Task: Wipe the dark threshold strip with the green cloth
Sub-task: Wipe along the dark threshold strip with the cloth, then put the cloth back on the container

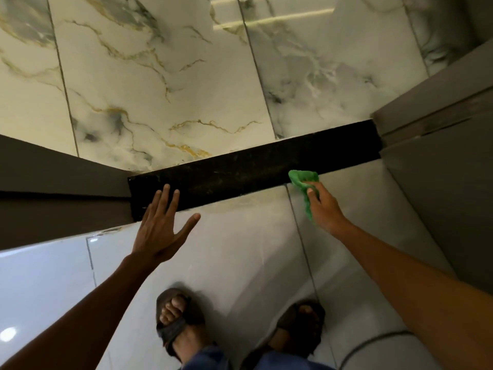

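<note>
A dark threshold strip (253, 164) runs across the floor between the grey tiles near me and the marbled tiles beyond. My right hand (324, 209) grips a crumpled green cloth (304, 178), whose top end lies at the strip's near edge, right of its middle. My left hand (160, 225) is spread with straight fingers over the strip's left end; its fingertips overlap the strip, and I cannot tell whether they touch it.
Dark door-frame posts stand at the strip's left end (61, 182) and right end (426, 110). Marbled tiles (160, 89) lie past the strip. My sandalled feet (176, 316) stand on the grey floor tiles (240, 249) below.
</note>
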The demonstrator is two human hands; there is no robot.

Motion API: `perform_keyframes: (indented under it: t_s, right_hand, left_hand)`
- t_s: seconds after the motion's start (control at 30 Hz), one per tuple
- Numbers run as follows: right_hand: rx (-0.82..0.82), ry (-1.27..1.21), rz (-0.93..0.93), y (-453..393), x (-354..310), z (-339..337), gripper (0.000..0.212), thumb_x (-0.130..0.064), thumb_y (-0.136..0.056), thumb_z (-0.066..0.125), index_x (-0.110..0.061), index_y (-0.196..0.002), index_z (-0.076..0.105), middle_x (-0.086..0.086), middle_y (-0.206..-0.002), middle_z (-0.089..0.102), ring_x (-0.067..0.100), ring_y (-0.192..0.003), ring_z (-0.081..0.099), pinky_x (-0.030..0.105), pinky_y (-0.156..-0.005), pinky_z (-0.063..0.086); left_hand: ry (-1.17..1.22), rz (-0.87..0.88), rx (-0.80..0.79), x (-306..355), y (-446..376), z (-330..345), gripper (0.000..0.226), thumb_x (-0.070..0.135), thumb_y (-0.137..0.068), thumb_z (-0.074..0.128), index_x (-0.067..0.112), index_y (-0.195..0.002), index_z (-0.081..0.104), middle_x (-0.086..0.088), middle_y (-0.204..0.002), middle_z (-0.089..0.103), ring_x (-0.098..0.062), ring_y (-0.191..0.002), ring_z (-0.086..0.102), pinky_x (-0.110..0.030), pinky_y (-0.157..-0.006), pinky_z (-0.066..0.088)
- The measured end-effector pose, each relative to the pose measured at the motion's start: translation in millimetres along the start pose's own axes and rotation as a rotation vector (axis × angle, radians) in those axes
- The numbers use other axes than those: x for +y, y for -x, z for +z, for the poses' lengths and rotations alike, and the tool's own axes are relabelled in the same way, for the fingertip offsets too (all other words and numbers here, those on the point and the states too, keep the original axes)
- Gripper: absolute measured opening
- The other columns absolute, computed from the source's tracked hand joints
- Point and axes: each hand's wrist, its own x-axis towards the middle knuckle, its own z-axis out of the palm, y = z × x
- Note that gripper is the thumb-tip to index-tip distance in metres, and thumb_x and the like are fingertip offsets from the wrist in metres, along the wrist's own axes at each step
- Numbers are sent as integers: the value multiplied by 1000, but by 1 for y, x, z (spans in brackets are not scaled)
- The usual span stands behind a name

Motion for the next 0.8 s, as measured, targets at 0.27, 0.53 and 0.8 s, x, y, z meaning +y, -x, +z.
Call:
perform_keyframes:
  t_s: [0.27,0.53,0.8]
  right_hand:
    - [185,-552,305,104,-34,-58,43,-28,-121,37,-18,-160,50,21,-149,62,38,-132,63,41,-107,52]
    - [352,-747,347,228,-19,-162,43,-22,-121,36,-15,-161,48,17,-159,56,32,-139,58,35,-113,46]
    - [707,-800,456,366,87,-225,42,-14,-119,42,-5,-159,51,21,-160,57,37,-146,55,22,-104,41]
  left_hand:
    - [-111,220,4,123,38,-84,107,89,-99,19,23,-181,-3,0,-188,-18,-23,-176,-17,-49,-144,0]
    - [-161,442,-12,277,98,-145,105,84,-102,28,22,-181,0,-1,-189,-14,-23,-176,-16,-48,-143,-3]
    - [-203,713,-164,422,156,-98,110,94,-99,17,25,-181,-3,2,-189,-17,-22,-175,-20,-51,-144,-1]
